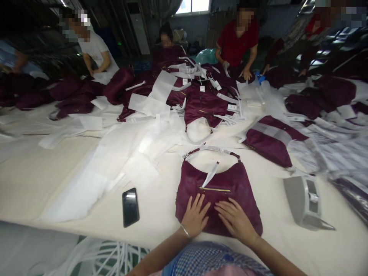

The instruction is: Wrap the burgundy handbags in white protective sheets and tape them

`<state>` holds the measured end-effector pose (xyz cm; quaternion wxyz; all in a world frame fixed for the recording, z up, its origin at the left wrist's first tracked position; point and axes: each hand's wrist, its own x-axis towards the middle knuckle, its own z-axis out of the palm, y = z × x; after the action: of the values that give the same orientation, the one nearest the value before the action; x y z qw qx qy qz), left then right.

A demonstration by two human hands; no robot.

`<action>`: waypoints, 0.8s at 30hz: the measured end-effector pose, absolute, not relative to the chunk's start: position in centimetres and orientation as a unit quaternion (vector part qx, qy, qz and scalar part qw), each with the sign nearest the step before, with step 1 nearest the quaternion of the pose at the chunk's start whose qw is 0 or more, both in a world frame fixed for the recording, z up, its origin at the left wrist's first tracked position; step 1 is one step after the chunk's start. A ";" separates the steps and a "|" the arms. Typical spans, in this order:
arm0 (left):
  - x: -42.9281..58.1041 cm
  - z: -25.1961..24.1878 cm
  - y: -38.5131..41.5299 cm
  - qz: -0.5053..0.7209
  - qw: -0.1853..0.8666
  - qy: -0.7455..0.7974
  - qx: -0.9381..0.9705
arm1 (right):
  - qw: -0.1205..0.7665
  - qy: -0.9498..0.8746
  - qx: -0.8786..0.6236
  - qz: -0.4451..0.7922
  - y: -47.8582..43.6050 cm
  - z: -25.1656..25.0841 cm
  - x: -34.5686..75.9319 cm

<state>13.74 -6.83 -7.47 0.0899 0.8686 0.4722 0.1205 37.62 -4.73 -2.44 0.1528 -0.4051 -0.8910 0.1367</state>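
A maroon handbag (217,178) lies flat on the pale table before me, its wrapped handle (214,148) arching away from me. My left hand (195,216) rests on the lower left of its front with the fingers spread. On the lower right of the bag lies my right hand (235,220), its fingers stretched out flat. Just beyond my fingertips runs a gold zipper (215,189), with a white wrapped strip (211,174) at its left end.
Left of the bag is a black phone (130,207); to the right stands a grey tape dispenser (304,201). Another maroon bag (268,140) lies behind it. White wrapping sheets (94,176) spread across the left. Several people work at heaped bags (201,97) along the far side.
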 end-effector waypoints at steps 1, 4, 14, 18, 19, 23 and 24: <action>13.6 -7.8 -6.9 0.123 0.092 0.469 0.870 | 0.177 -0.877 -0.417 0.158 -3.3 -1.6 36.6; 13.3 -8.3 -6.8 0.134 0.100 0.457 0.874 | 0.245 -0.803 -0.503 0.206 3.6 -0.5 32.4; 12.4 -9.4 -6.2 0.176 0.103 0.423 0.883 | 0.080 -0.808 -0.548 0.203 20.5 -6.6 23.1; 12.2 -9.5 -5.9 0.186 0.114 0.423 0.880 | 0.048 -0.835 -0.515 0.186 20.4 -6.4 23.8; 12.2 -9.5 -5.9 0.185 0.119 0.422 0.880 | 0.043 -0.843 -0.505 0.182 20.4 -6.1 24.2; 12.4 -9.7 -5.7 0.182 0.134 0.424 0.877 | -0.003 -0.833 -0.499 0.240 20.2 -4.6 25.6; 12.4 -9.7 -5.7 0.184 0.134 0.425 0.876 | -0.011 -0.811 -0.520 0.268 20.2 -4.4 25.8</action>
<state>12.43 -5.66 -9.65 0.1338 0.8762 0.4247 0.1843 25.79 20.24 -4.38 -0.0109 -0.5197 -0.8111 0.2683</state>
